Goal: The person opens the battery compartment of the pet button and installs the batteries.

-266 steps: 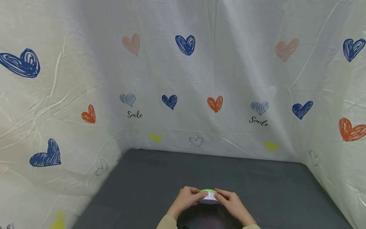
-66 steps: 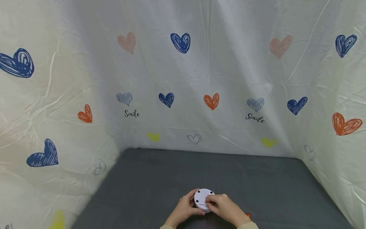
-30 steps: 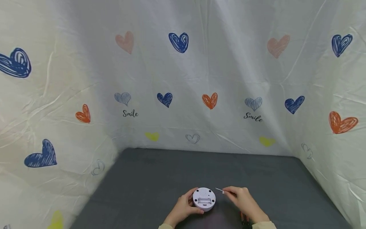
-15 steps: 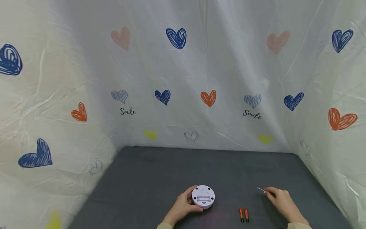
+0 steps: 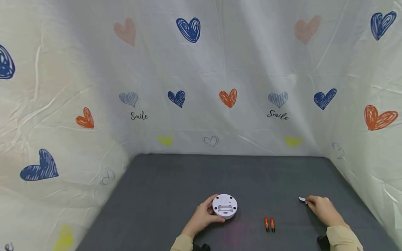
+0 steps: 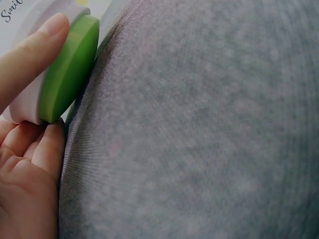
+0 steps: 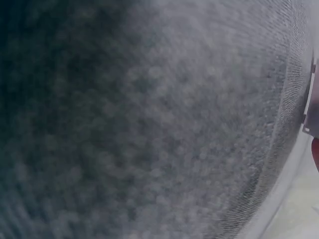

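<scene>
**Left hand steadies a round device; right hand holds a small cover off to the side**

At the far left, the heart-printed cloth [image 5: 94,87] rises as a wall well beyond the left hand and wraps round behind and to the right of both hands. The hands work on a dark grey mat [image 5: 176,181].

The left hand [image 5: 202,218] has its fingers curled round the left edge of a round white device [image 5: 224,206], thumb on the near side and fingertips on the far rim. The device lies with its underside up, showing a speaker grille and an open rectangular bay. In the left wrist view the fingers [image 6: 30,50] press against its white body, and its green face [image 6: 70,67] is turned toward the mat [image 6: 199,129], with its lower edge touching it.

To the right of the device, between the two hands, two small red batteries [image 5: 269,224] lie side by side on the mat, touching or nearly so, apart from both hands.

Further right, the right hand [image 5: 323,210] rests low on the mat, fingers bent, pinching a small flat white cover [image 5: 302,199] at its fingertips. The cover sticks out to the left of the fingers, at or just above the mat; I cannot tell if it touches. The right wrist view shows mostly blurred mat [image 7: 149,119].
</scene>
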Demonstrator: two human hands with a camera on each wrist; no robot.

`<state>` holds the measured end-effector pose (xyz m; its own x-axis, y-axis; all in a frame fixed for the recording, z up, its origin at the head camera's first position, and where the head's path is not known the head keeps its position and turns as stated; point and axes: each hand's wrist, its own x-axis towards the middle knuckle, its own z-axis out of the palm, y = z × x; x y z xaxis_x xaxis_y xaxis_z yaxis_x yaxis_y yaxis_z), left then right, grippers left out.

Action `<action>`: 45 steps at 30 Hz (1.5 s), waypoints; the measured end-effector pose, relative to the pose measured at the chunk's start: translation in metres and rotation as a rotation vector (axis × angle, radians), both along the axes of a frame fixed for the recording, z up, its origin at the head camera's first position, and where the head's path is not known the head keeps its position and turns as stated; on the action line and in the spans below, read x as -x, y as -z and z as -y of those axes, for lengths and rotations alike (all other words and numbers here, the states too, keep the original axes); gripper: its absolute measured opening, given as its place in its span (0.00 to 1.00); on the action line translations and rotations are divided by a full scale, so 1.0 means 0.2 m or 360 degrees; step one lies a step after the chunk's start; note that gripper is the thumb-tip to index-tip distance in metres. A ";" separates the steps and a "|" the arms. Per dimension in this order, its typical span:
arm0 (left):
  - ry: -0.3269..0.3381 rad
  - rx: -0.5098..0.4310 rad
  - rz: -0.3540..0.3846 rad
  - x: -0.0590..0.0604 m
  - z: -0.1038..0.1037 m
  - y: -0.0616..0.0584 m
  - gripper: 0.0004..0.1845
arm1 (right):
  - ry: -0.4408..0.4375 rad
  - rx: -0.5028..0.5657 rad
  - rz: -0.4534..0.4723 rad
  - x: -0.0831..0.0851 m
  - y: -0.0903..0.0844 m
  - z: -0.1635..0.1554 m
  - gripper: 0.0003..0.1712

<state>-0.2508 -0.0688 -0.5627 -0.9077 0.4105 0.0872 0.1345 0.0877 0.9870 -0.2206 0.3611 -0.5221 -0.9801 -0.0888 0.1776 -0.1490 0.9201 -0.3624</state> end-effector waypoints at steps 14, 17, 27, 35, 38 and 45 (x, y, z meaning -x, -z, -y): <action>-0.0016 -0.0001 0.0027 -0.01 0.00 -0.01 0.48 | 0.0132 0.0264 0.0061 -0.02 -0.03 0.06 0.12; -0.0013 -0.0005 0.0018 0.00 0.00 -0.01 0.48 | 0.0176 0.0522 0.0146 -0.05 -0.05 0.15 0.19; -0.0005 -0.0010 -0.0007 0.00 0.01 -0.01 0.48 | 0.0179 0.0863 0.0281 -0.17 -0.01 0.45 0.20; 0.0008 0.0003 0.0000 -0.01 0.01 0.00 0.48 | 0.0223 0.0690 0.0238 -0.22 0.03 0.58 0.15; 0.0013 -0.0018 0.0023 -0.01 0.01 0.00 0.48 | 0.0214 0.0650 0.0214 -0.22 0.04 0.60 0.13; 0.0018 -0.0050 0.0044 -0.01 0.02 0.00 0.48 | 0.0243 0.0594 0.0206 -0.21 0.05 0.63 0.12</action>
